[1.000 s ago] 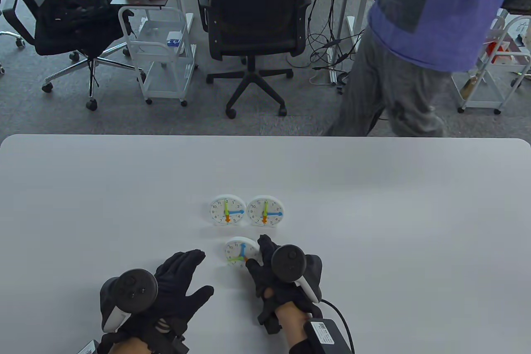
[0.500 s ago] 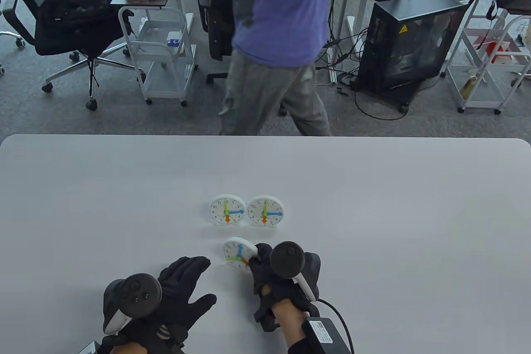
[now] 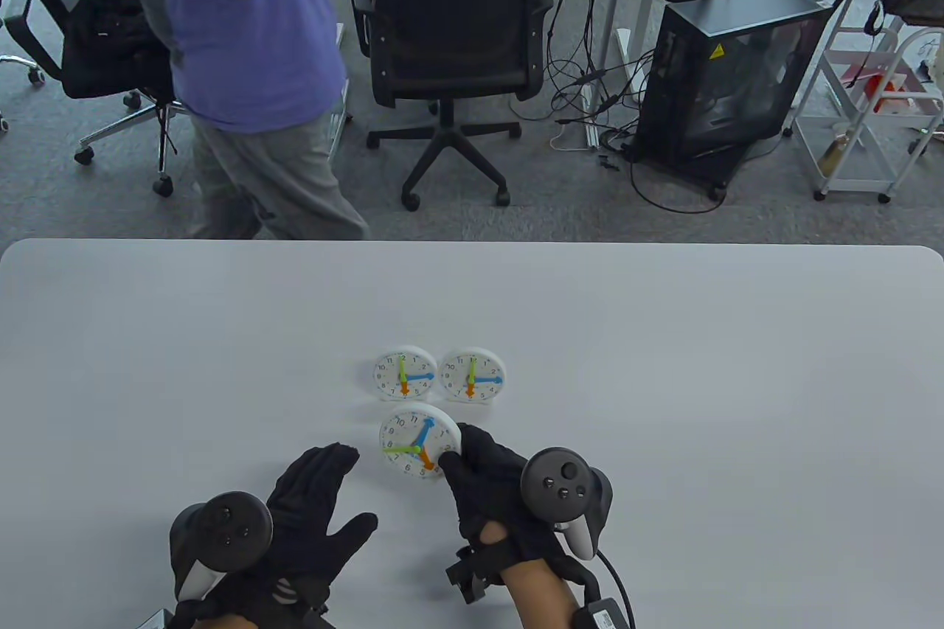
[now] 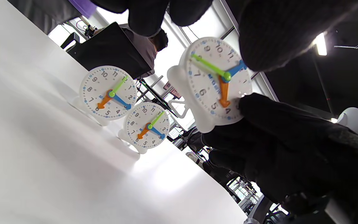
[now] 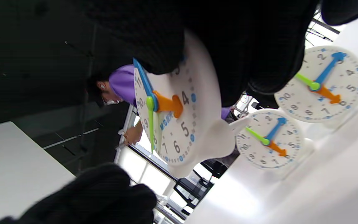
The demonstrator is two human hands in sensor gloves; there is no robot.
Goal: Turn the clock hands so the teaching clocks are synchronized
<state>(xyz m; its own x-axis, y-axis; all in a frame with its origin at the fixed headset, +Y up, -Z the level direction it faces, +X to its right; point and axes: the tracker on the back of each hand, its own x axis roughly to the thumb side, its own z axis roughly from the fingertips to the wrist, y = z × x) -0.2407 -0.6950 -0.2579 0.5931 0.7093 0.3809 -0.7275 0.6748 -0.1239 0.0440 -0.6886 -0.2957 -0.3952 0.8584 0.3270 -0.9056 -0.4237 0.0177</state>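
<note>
1. Our right hand (image 3: 501, 489), in a black sensor glove, grips the right edge of a round white plastic teaching clock (image 3: 419, 441), fingers clamped on its rim, lifting it off the white table (image 3: 664, 378).
2. On that held clock the blue hand points near one, the green near nine, the orange near five.
3. Our left hand (image 3: 310, 518) hovers just left of it, fingers spread apart, holding nothing.
4. Just beyond stand two matching white clocks, the left clock (image 3: 403, 375) and the right clock (image 3: 472, 375), side by side, each with green at twelve, blue at three, orange at six.
5. Far left, a person in a purple shirt (image 3: 243, 32) walks behind the table.
</note>
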